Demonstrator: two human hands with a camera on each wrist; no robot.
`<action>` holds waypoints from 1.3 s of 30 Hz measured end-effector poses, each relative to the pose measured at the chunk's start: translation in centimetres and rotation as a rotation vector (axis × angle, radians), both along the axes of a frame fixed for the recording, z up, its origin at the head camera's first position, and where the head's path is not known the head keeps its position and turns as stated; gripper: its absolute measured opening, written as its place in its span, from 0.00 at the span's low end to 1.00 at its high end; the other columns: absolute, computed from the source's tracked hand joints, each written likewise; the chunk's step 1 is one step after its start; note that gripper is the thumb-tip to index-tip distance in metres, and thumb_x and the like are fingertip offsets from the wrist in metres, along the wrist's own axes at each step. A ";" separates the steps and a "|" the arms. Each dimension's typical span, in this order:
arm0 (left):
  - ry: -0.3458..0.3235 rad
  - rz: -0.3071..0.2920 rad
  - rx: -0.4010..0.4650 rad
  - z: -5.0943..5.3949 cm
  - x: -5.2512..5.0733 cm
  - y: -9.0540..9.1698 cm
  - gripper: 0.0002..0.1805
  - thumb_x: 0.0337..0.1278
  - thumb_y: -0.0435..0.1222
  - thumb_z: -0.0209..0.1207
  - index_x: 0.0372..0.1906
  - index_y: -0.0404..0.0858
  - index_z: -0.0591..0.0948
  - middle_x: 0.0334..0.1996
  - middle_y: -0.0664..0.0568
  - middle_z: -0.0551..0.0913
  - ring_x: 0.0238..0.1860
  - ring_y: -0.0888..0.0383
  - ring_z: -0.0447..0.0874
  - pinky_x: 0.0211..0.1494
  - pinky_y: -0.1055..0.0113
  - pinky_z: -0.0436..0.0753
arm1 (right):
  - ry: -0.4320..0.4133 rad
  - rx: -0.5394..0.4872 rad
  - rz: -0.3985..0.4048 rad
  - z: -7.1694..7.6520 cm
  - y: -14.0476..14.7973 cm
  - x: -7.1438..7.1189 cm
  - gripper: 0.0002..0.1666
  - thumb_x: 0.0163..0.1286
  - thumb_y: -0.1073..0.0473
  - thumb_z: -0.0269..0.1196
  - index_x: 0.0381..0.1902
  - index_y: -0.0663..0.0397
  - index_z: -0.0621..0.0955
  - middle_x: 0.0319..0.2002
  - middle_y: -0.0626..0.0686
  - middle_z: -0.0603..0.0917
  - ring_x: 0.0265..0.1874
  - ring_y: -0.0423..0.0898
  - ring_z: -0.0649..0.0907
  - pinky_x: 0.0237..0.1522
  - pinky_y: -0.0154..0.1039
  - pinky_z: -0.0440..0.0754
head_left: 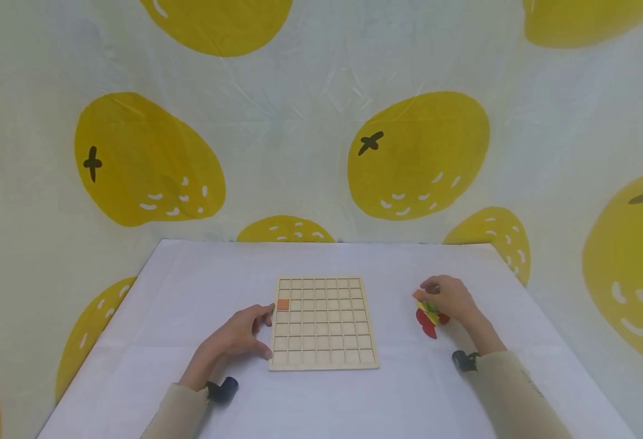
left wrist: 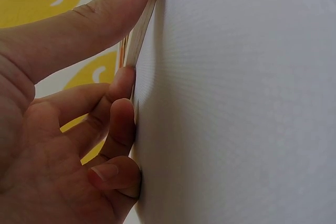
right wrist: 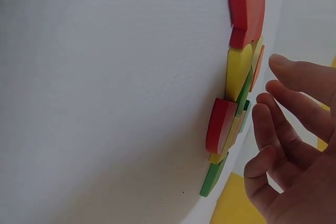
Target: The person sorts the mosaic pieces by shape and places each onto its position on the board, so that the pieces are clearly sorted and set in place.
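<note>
A square wooden grid board (head_left: 327,367) lies flat on the table. One orange square tile (head_left: 283,304) sits in a cell of its leftmost column, third row from the back. My left hand (head_left: 240,332) rests against the board's left edge, thumb near the front corner and fingers farther back. In the left wrist view, the thumb and index fingertip of that hand (left wrist: 68,103) touch the edge. My right hand (head_left: 449,297) hovers over a small pile of red pieces (head_left: 429,330), yellow, green and orange ones. The right wrist view shows its fingers apart from the pile, including a yellow piece (right wrist: 238,72).
A white cloth covers the table (head_left: 321,402). Behind it hangs a pale curtain (head_left: 294,122) printed with large yellow fruits. Dark wrist cameras sit on both wrists, close above the tabletop. The pile lies to the right of the board, with bare cloth between.
</note>
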State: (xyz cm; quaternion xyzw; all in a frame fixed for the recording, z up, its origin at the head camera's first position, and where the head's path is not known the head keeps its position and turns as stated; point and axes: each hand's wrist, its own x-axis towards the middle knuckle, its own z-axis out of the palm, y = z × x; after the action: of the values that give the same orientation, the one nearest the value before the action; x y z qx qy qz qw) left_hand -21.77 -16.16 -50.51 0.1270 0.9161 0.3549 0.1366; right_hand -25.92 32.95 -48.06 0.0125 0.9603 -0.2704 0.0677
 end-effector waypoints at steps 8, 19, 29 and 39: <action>0.013 -0.019 0.015 -0.2 -0.1 -0.2 0.60 0.25 0.37 0.86 0.75 0.34 0.70 0.41 0.60 0.76 0.42 0.58 0.69 0.42 0.68 0.69 | -0.031 0.012 0.002 0.1 -0.1 0.1 0.25 0.69 0.51 0.70 0.57 0.60 0.83 0.51 0.64 0.85 0.39 0.50 0.82 0.40 0.42 0.86; 0.014 -0.020 0.004 -0.2 -0.2 -0.2 0.60 0.25 0.38 0.86 0.75 0.35 0.70 0.41 0.60 0.75 0.42 0.58 0.69 0.43 0.68 0.69 | -0.038 0.030 0.015 -0.1 -0.1 -0.2 0.24 0.67 0.52 0.70 0.56 0.58 0.83 0.49 0.61 0.86 0.39 0.50 0.81 0.38 0.41 0.85; 0.004 -0.005 0.007 -0.2 -0.2 -0.1 0.61 0.25 0.38 0.86 0.75 0.35 0.70 0.40 0.60 0.75 0.42 0.58 0.69 0.43 0.67 0.69 | -0.056 0.021 0.001 -0.5 0.3 -0.2 0.25 0.67 0.51 0.71 0.57 0.59 0.82 0.49 0.61 0.85 0.34 0.48 0.81 0.36 0.39 0.84; -0.005 0.001 0.001 0.0 0.0 0.0 0.58 0.27 0.37 0.86 0.74 0.35 0.71 0.40 0.60 0.75 0.42 0.58 0.69 0.43 0.67 0.69 | -0.073 0.008 -0.014 -0.6 0.3 -0.2 0.26 0.67 0.51 0.71 0.57 0.60 0.82 0.49 0.62 0.85 0.33 0.48 0.81 0.35 0.38 0.84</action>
State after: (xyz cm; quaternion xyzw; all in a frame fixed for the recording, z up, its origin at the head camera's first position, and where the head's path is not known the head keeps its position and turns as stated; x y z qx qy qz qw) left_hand -21.78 -16.12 -50.55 0.1260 0.9156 0.3559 0.1385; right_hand -26.14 33.30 -48.64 0.0294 0.9582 -0.2662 0.1009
